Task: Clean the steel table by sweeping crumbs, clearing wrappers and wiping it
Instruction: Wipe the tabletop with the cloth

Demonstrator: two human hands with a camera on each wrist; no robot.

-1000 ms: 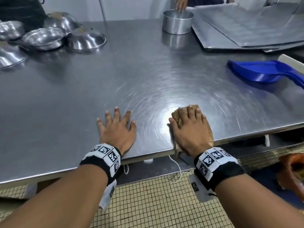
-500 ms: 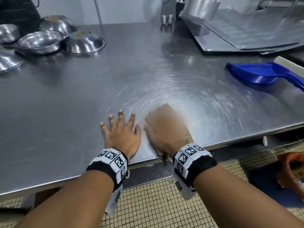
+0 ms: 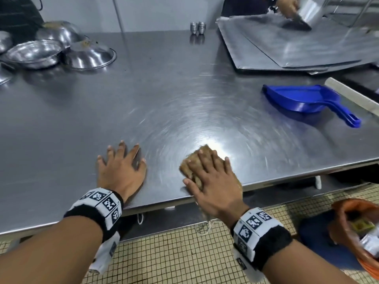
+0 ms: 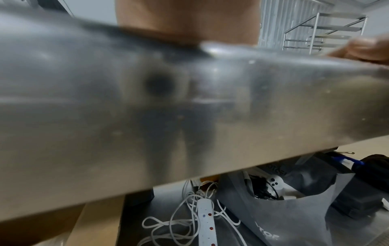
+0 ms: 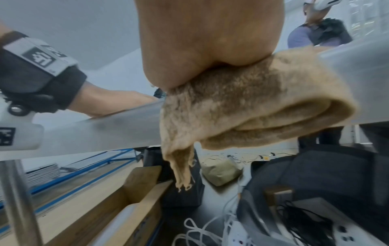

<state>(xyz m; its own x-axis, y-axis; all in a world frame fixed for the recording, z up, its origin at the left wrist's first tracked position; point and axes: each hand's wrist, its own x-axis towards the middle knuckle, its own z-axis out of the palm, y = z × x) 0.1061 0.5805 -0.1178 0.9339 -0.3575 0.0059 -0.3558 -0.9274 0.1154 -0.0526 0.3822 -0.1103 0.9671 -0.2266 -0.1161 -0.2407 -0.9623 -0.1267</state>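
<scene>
Little can be read. A grey bag (image 4: 294, 214) under the table, below the left hand's (image 3: 121, 171) rest, bears partial white letters, apparently "TOF". The wristbands (image 3: 256, 226) carry only black-and-white square code markers.

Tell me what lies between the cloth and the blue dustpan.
Only bare steel table; the head view shows nothing between the cloth and the dustpan.
</scene>
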